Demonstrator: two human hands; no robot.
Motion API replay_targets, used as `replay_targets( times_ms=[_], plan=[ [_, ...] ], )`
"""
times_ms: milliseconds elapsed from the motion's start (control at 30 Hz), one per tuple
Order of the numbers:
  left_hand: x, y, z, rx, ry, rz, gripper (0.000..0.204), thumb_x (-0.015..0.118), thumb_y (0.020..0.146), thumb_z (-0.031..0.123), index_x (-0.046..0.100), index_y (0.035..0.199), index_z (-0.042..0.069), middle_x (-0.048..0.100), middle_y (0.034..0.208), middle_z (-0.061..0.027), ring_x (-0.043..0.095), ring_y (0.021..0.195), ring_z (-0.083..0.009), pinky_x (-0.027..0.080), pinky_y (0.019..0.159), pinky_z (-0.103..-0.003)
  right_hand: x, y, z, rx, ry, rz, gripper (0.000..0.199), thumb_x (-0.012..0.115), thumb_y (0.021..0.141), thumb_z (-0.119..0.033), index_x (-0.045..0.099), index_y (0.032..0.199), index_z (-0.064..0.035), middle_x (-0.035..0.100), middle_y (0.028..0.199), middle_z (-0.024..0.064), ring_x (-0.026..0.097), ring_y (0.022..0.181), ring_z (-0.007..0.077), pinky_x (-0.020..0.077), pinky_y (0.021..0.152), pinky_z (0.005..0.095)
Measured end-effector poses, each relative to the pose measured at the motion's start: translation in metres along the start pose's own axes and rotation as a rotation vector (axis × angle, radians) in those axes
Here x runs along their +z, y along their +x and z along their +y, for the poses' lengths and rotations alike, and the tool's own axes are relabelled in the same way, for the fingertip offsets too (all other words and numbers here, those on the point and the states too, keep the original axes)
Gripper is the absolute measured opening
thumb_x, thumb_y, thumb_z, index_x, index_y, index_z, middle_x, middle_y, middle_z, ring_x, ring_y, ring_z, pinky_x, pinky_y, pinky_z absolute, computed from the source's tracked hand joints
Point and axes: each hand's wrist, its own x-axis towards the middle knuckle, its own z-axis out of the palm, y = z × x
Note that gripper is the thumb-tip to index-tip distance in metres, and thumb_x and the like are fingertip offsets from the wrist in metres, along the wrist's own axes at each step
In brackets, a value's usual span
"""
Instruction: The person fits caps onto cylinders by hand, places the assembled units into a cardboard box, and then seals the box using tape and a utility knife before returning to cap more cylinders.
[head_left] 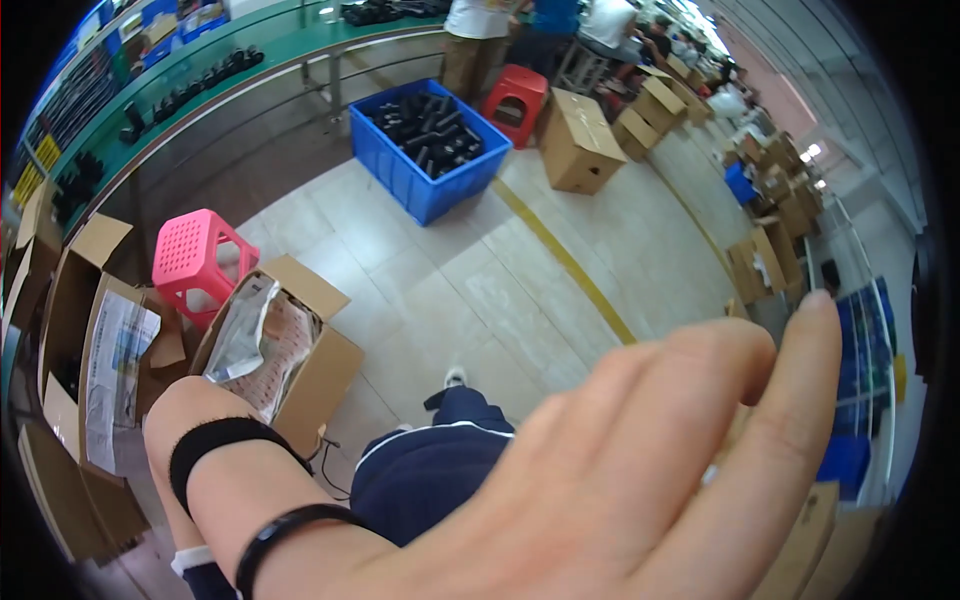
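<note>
My left arm comes in from the lower left, bent at the elbow, with a black band and a black bracelet on the forearm. Very close to the camera, my left hand (620, 480) fills the lower right with its back showing. One finger stretches upward at the right, apart from the others, which bend loosely; some fingertips are hidden. I see nothing held in it, so the hand looks open. My right hand is out of the picture. Beyond the left elbow stands an opened cardboard box (335, 385) holding a clear plastic bag and pinkish patterned sheet material.
A pink stool (190, 255) stands behind that box, near more cardboard boxes (85, 380). Farther off are a blue crate (425, 200) of black parts, a red stool (515, 100), and a carton (580, 145). A green workbench (300, 45) runs along the left. People work at the back.
</note>
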Motion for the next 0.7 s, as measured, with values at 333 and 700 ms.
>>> replay_targets(
  times_ms=[333,700],
  plan=[
    [-0.054,0.184,-0.21,0.008,0.769,-0.305,0.032,0.061,0.068,0.02,0.069,0.095,0.004,0.062,0.094,-0.0102,0.06,0.091,-0.0263,0.041,0.077,-0.042,-0.071,0.241,-0.076,0.261,-0.125,-0.196,0.027,0.058,0.085,-0.025,0.069,0.102,-0.0074,0.066,0.105,0.0175,0.063,0.101,0.0321,0.0495,0.087,0.0412],
    [-0.353,0.114,-0.447,-0.764,1.054,0.195,0.006,0.056,0.074,0.006,0.058,0.071,0.002,0.057,0.078,-0.0139,0.058,0.079,-0.0329,0.046,0.07,-0.04,-0.115,0.585,-0.761,-0.849,0.006,-0.175,0.02,0.063,0.081,-0.016,0.069,0.096,-0.0042,0.07,0.084,0.0128,0.067,0.072,0.0205,0.0531,0.068,0.032]
  ],
)
